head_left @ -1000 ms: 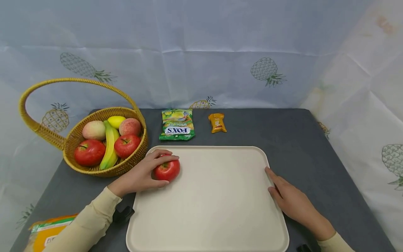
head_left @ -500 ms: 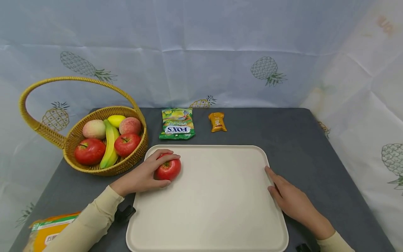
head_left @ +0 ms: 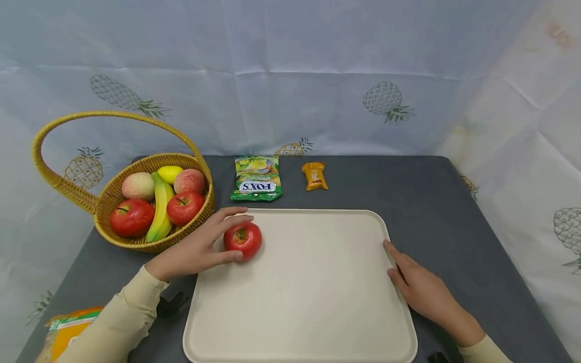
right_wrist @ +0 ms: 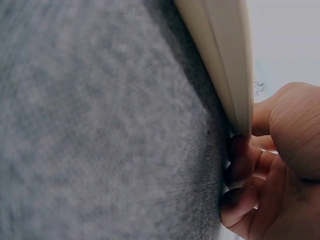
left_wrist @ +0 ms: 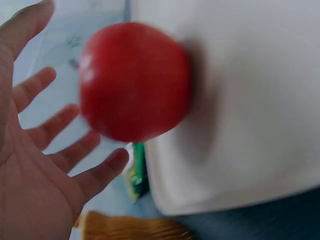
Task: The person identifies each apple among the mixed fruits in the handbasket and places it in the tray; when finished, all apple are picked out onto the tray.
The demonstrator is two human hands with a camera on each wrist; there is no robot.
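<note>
A red apple (head_left: pixel 242 241) sits on the beige tray (head_left: pixel 308 287) near its far left corner. My left hand (head_left: pixel 204 247) is spread beside it, thumb and fingers apart. In the left wrist view, daylight shows between the straight fingers (left_wrist: pixel 62 120) and the apple (left_wrist: pixel 135 82). At the tray's right edge, my right hand (head_left: pixel 422 290) holds the rim. The right wrist view shows the thumb on one side of the tray's rim (right_wrist: pixel 227 65) and curled fingertips (right_wrist: pixel 240 170) at its underside.
A wicker basket (head_left: pixel 102 222) of apples, peaches, a banana and a lemon stands left of the tray. Behind the tray lie a green Fox's candy bag (head_left: pixel 257 179) and a small orange packet (head_left: pixel 315 176). An orange-yellow bag (head_left: pixel 68 333) lies partly under the left sleeve.
My left hand has spread its fingers and drawn back slightly left, off the apple. The apple stays on the tray, and my right hand keeps its place at the rim.
</note>
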